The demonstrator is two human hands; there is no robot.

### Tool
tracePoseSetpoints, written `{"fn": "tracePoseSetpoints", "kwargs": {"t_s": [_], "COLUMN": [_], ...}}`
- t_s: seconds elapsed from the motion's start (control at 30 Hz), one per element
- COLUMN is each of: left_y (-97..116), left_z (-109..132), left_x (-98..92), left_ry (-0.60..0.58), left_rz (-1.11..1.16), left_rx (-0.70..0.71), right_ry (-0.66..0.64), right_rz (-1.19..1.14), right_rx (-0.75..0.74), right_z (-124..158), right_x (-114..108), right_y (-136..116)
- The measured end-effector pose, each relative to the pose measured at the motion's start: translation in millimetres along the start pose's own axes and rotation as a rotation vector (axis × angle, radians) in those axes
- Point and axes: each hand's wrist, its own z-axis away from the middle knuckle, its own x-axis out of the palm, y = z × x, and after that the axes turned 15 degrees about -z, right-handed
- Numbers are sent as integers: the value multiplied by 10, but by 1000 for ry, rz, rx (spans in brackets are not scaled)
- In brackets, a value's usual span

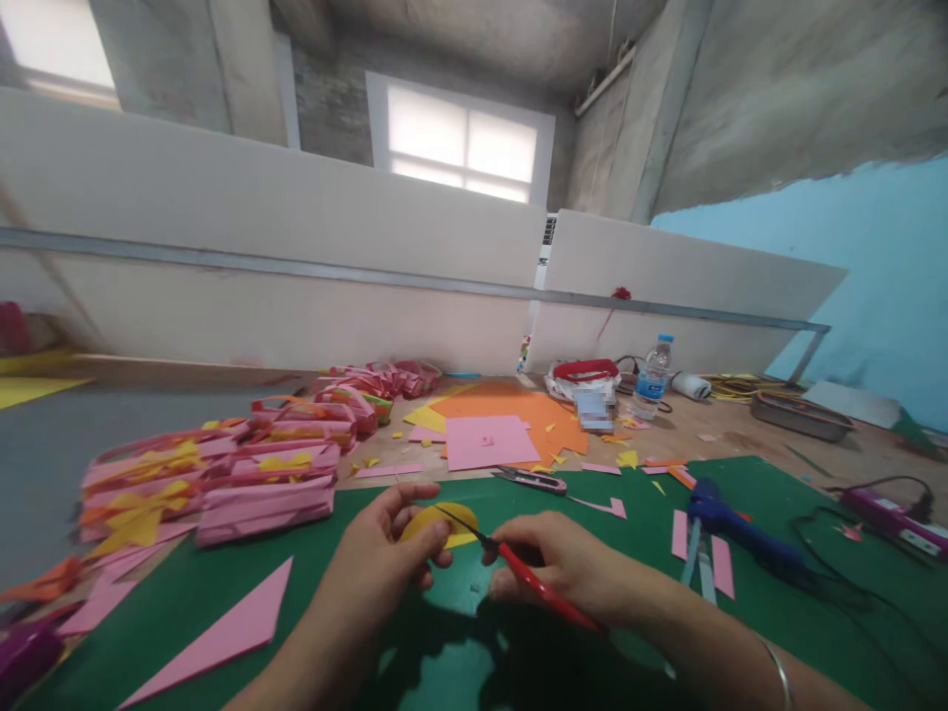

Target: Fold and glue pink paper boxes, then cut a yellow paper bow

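A small rounded yellow piece (pixel 463 525) is pinched between the thumb and fingers of my left hand (pixel 396 543), above the green mat (pixel 311 592). My right hand (pixel 555 568) is wrapped round scissors with red handles (pixel 544 590). Their dark blades point left and lie across the yellow piece, close to my left fingertips. Just beyond both hands, thread snips (pixel 534 481) rest at the mat's far edge, beside a pink sheet (pixel 493 441) stacked on orange sheets (pixel 555 410).
Pink bundles with yellow bows (pixel 271 494) pile up at the left. A large pink triangle (pixel 229 632) lies front left. To the right are a blue glue gun (pixel 748 533) with a cord, a water bottle (pixel 652 380), a metal tray (pixel 800 417) and a purple power strip (pixel 893 523).
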Motion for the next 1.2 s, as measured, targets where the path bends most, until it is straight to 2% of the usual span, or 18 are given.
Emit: {"fn": "tracePoseSetpoints", "kwargs": {"t_s": [0.33, 0.67, 1.2], "left_y": [14, 34, 29], "left_z": [13, 43, 71], "left_x": [-17, -7, 15], "left_ry": [-81, -48, -103], "left_rz": [-61, -28, -15], "left_rx": [33, 35, -15], "right_ry": [81, 120, 153], "right_rz": [-27, -35, 16], "right_rx": [-51, -123, -79], "right_z": [-15, -47, -22], "right_x": [114, 119, 188], "right_y": [57, 103, 118]}}
